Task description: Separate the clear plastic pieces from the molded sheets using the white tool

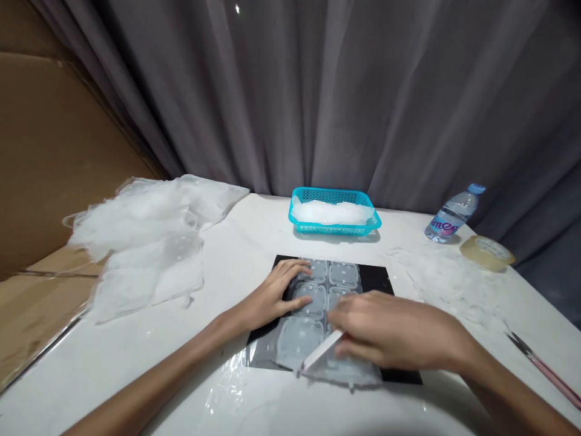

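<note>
A translucent plastic piece (299, 342) with rounded-square compartments lies on a black sheet (377, 280) on the white table. My left hand (276, 292) rests on its left side, fingers and thumb spread. Closed around a slim white tool (323, 351), my right hand (385, 330) is over the piece's right half and hides part of it. The tool's tip is at the near edge of the piece, towards the left; motion blur hides its exact kind.
White translucent pieces (149, 242) are heaped at the left, by a cardboard box (68, 139). Behind stands a turquoise basket (336, 229) with white material. At right are a water bottle (451, 215), a tape roll (488, 253), clear scraps (447, 281) and a pink-handled tool (544, 369).
</note>
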Motion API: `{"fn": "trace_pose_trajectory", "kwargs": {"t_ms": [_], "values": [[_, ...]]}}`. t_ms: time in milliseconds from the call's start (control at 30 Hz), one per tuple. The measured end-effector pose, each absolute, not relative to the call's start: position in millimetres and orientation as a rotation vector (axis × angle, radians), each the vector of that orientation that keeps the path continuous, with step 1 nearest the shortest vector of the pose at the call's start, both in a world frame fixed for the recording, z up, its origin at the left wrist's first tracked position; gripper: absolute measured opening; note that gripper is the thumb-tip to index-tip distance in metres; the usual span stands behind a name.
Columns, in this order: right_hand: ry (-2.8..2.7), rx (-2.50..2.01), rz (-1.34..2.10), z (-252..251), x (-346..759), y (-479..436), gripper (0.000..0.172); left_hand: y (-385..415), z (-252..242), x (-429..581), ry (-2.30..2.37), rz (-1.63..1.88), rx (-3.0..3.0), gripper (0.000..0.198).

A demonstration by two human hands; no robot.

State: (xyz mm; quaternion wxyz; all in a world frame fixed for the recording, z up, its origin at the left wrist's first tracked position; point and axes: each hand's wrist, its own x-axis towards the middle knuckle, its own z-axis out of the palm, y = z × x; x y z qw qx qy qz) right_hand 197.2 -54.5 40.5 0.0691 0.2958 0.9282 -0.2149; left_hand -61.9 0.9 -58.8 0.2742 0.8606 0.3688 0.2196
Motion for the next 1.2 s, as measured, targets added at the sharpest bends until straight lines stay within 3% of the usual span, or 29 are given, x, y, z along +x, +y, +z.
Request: {"fn": "trace_pose_trajectory", "kwargs": {"t_ms": [100, 167, 233, 400, 500, 667, 833, 967, 1100, 1167, 1200], "values": [[2.885, 0.643, -0.512, 23, 179, -83, 0.016, -4, -55, -59, 0.923, 0.571, 2.325, 0.034], [2.869, 0.719, -0.264, 13, 169, -94, 0.016, -6, -54, -58, 0.912, 0.533, 2.339, 0.034], [2.812, 0.747, -0.232, 10, 166, -96, 0.016, -8, -54, -57, 0.925, 0.500, 2.362, 0.037], [2.775, 0.658, -0.570, 37, 183, -66, 0.012, -7, -51, -56, 0.932, 0.440, 2.387, 0.037], [2.856, 0.595, -1.017, 54, 202, -37, 0.013, -5, -49, -56, 0.948, 0.422, 2.334, 0.034], [2.771, 0.785, -1.370, 44, 220, -4, 0.018, -3, -49, -56, 0.939, 0.413, 2.321, 0.036], [2.551, 0.803, -1.199, 20, 215, 0, 0.020, -1, -53, -58, 0.932, 0.401, 2.359, 0.038], [2.699, 0.845, -1.034, 37, 215, -9, 0.022, -3, -53, -58, 0.949, 0.414, 2.399, 0.039], [2.873, 0.449, -1.060, 58, 210, -44, 0.016, -7, -48, -55, 0.946, 0.426, 2.407, 0.037], [2.940, 0.305, -0.838, 49, 198, -70, 0.029, -8, -46, -54, 0.953, 0.410, 2.408, 0.035], [2.995, 0.405, -0.629, 39, 190, -82, 0.020, -9, -46, -53, 0.956, 0.404, 2.407, 0.034]]}}
